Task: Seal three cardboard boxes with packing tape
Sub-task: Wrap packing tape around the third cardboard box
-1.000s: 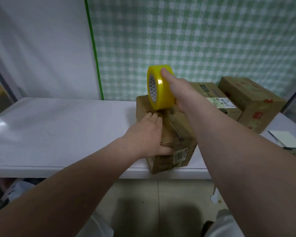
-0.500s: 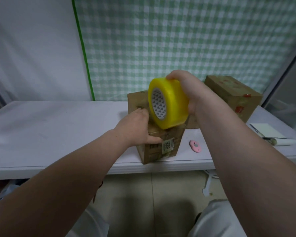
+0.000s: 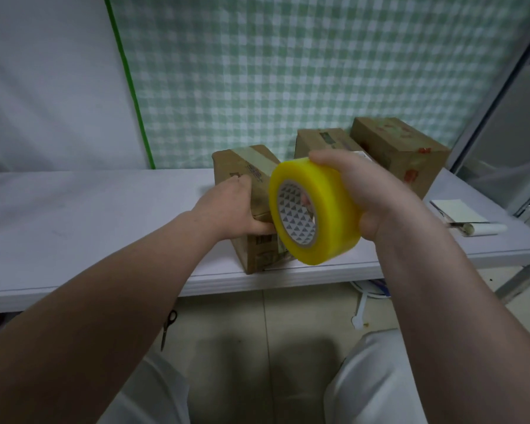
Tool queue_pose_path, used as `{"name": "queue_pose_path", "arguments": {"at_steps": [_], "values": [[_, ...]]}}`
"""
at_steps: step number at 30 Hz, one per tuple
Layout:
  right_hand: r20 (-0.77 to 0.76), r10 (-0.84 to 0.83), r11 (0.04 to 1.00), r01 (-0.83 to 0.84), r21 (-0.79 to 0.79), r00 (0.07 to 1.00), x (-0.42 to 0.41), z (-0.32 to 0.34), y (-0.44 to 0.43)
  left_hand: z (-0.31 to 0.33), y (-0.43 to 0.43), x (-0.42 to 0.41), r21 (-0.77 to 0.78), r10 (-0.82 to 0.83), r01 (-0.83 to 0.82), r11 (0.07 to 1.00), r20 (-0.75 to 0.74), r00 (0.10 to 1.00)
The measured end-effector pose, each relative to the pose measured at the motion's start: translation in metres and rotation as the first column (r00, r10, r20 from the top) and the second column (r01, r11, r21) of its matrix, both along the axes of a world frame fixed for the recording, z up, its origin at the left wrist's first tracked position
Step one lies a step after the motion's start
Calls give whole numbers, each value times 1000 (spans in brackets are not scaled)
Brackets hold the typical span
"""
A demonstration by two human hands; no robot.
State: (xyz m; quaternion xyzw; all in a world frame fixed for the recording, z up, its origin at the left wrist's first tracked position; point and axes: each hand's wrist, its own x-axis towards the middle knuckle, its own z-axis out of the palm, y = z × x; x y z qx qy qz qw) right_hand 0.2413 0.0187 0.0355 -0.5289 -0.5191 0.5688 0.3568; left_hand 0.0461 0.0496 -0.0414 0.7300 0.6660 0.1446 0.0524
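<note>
On the white table [image 3: 89, 209], the brown box [image 3: 245, 166] sits mid-frame by the near edge. Two more boxes [image 3: 401, 151] wait at the upper right. The yellow tape roll [image 3: 328, 209] has come from the box top down past its front, so this strip looks nearly laid. The right hand [image 3: 377, 194] wraps round the roll, and the left hand [image 3: 227, 209] grips the box.

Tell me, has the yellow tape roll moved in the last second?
Yes. The yellow tape roll, gripped by the right hand, has come from the far end of the nearest box toward the person, now in front of its near end.
</note>
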Motion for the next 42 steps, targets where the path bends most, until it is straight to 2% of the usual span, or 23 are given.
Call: {"name": "queue_pose_path", "arguments": {"at_steps": [8, 18, 27, 29, 32, 34, 38, 42], "values": [[19, -61, 998, 61, 8, 998, 4, -32, -16, -1, -2, 3, 14, 5, -6, 1000, 46, 999], [138, -103, 994, 96, 52, 985, 4, -49, -23, -1, 0, 3, 6, 4, -3, 1000, -21, 1000], [72, -142, 989, 139, 45, 987, 1, -63, -30, -5, -1, 3, 1, -35, 35, 999, 67, 997], [74, -135, 990, 132, 39, 988, 1, -65, -31, -2, -2, 2, -24, -70, 71, 997, 20, 997], [82, -143, 989, 140, 43, 986, 1, -68, -31, 5, -4, -2, -116, -92, 74, 990, -156, 983], [86, -147, 989, 144, 40, 985, 2, -67, -28, 12, 1, -7, -119, -105, 80, 990, -227, 968], [86, -133, 991, 131, 30, 987, 6, -66, -22, 23, 32, -21, -40, -104, 98, 994, -172, 980], [81, -72, 997, 71, 19, 994, 11, -66, -19, 19, 74, -36, -78, 5, -21, 997, -194, 981]]}}
